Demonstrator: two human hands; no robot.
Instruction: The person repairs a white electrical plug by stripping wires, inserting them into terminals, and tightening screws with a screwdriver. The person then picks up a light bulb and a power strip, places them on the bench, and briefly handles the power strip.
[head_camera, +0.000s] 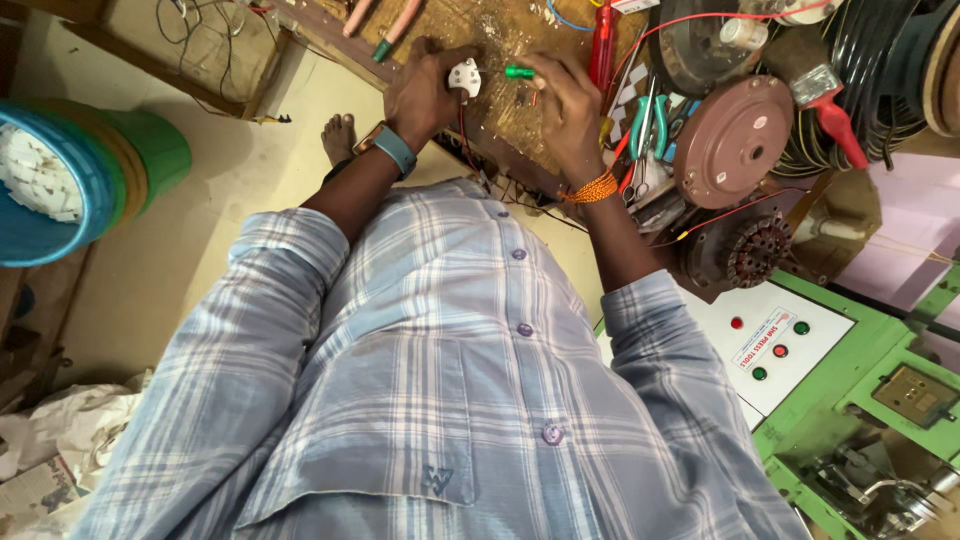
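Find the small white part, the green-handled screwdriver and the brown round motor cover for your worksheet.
small white part (463, 77): head view, its middle, in the left hand.
green-handled screwdriver (519, 72): head view, green handle.
brown round motor cover (733, 141): head view, its flat face.

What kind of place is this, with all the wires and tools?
Probably a small electrical repair workshop. A wooden workbench holds pliers and a red screwdriver, a bare motor winding sits nearby, and a green machine has push buttons.
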